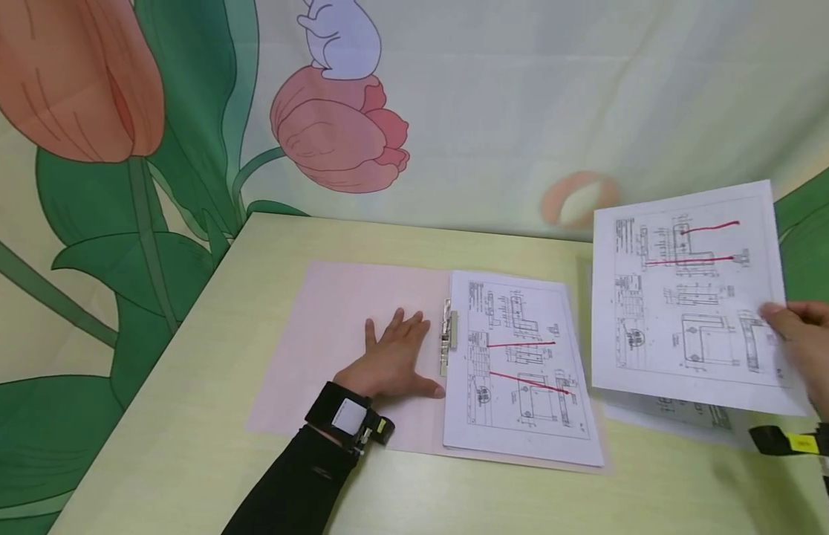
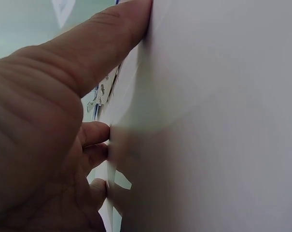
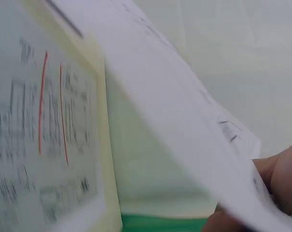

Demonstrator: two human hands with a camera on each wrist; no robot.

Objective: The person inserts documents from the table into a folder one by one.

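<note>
Pale yellow-green rectangular tabletop (image 1: pixel 187 446) fills near scene; far behind hangs draped fabric backdrop (image 1: pixel 521 111) printed with large pink tulips, green leaves.

Open folder (image 1: pixel 334 327) lies mid-frame on the table (image 1: pixel 187 446); left hand (image 1: pixel 394 360) flat on its left leaf, clip (image 1: pixel 446 336) just right of the fingers. Filed sheet (image 1: pixel 521 364) covers the right leaf. Right hand (image 1: pixel 812 349) at the frame's right edge holds a loose sheet (image 1: pixel 688 297) above another sheet (image 1: pixel 682 416) on the table.
</note>
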